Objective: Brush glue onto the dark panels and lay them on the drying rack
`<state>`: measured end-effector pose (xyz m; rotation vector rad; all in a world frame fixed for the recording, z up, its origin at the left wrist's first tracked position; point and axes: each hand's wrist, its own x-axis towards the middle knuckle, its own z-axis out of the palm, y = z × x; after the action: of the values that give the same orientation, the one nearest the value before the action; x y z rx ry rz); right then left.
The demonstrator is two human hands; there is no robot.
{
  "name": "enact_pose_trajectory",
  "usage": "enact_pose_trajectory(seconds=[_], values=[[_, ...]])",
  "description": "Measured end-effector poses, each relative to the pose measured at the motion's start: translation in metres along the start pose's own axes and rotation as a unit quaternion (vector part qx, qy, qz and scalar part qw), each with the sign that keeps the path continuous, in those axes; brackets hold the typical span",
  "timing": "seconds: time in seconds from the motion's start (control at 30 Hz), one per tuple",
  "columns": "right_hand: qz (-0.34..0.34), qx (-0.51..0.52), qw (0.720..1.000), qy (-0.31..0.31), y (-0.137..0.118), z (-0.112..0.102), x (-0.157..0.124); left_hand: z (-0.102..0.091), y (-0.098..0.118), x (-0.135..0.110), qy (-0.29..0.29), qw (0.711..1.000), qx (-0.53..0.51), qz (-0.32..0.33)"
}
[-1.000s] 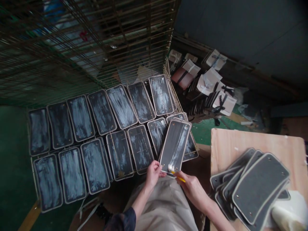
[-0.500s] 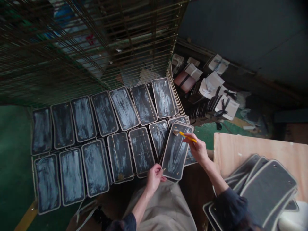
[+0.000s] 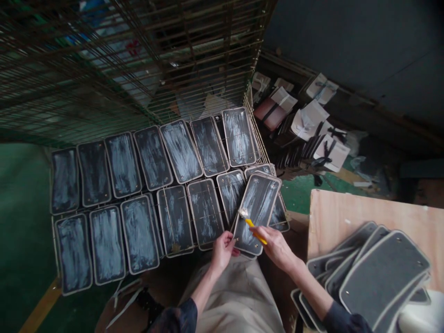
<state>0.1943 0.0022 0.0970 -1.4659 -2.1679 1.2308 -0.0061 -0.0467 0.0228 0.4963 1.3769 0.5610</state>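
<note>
My left hand (image 3: 223, 250) pinches the near left corner of a dark rounded panel with a pale rim (image 3: 262, 203), held tilted above a wire rack (image 3: 256, 134). My right hand (image 3: 277, 248) grips a small yellow-handled brush (image 3: 252, 225); its whitish bristles touch the panel's left edge about halfway down. White streaks of paste run along the panel. Several similar coated panels (image 3: 180, 152) lie in two rows on the rack just beyond my hands.
A stack of uncoated grey panels (image 3: 381, 277) lies on a plywood table (image 3: 347, 212) at my right. Wire shelving rises behind the rack. Tied bundles of pale and dark pieces (image 3: 305, 125) lie on the floor at the upper right. Green floor shows at the left.
The brush went from the panel's near end up to its far end, then came back to its left edge near the middle. More white paste covers the panel. My left hand kept its hold.
</note>
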Motion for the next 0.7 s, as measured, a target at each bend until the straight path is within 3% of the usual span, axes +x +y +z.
enact_pose_trajectory(seconds=[0.17,0.3,0.43,0.53,0.6,0.7], values=[[0.072,0.155,0.985,-0.029,-0.025,0.016,-0.037,-0.001,0.001,-0.002,-0.006,1.0,0.002,-0.004],[0.106,0.221,0.969,-0.003,-0.004,0.01,-0.038,-0.002,0.0,0.001,-0.012,1.0,0.018,-0.006],[0.097,0.159,0.971,0.149,0.041,-0.02,-0.009,-0.001,-0.001,0.004,-0.01,0.999,0.046,-0.003],[0.071,0.066,0.963,0.25,0.061,-0.048,0.018,0.0,0.0,0.005,-0.004,0.999,0.042,-0.006],[0.033,0.002,0.962,0.27,0.064,-0.06,0.031,0.001,0.0,0.004,0.001,0.999,0.033,-0.009],[-0.013,-0.09,0.969,0.228,0.057,-0.057,0.035,0.003,-0.001,0.003,0.007,1.0,0.015,-0.012]])
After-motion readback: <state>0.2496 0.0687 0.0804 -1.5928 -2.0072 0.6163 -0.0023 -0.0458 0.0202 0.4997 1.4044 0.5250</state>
